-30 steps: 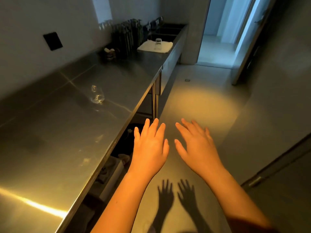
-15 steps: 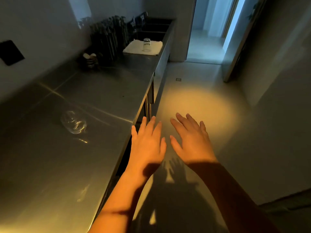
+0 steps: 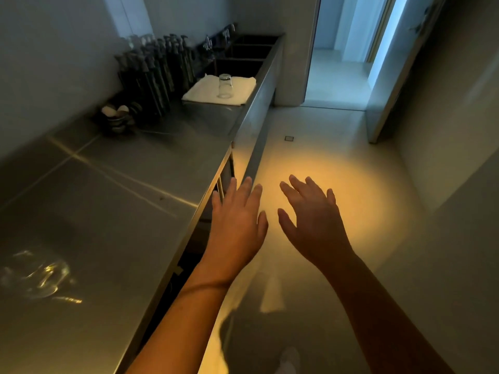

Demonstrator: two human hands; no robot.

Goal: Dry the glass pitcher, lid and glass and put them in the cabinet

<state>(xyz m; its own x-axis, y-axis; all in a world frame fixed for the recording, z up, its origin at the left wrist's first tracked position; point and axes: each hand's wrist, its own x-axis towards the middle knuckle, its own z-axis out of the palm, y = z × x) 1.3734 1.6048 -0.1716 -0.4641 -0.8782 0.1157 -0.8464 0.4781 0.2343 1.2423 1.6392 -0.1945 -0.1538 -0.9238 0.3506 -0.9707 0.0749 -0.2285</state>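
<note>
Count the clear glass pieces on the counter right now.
2. One glass stands upside down on the white towel by the sink; a second, blurred glass piece sits on the near counter, far left. Others may hide behind the dark bottles.

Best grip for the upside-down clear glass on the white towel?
Probably wrap the clear glass round its side wall from the aisle side: it stands rim-down on the folded white towel, and dark pump bottles stand to its left.

Left hand (image 3: 237, 222) and right hand (image 3: 313, 222) bare; both forearms bare to the frame edge. A thin dark band (image 3: 205, 286) circles the left wrist. One pale shoe (image 3: 290, 359) shows, blurred.
</note>
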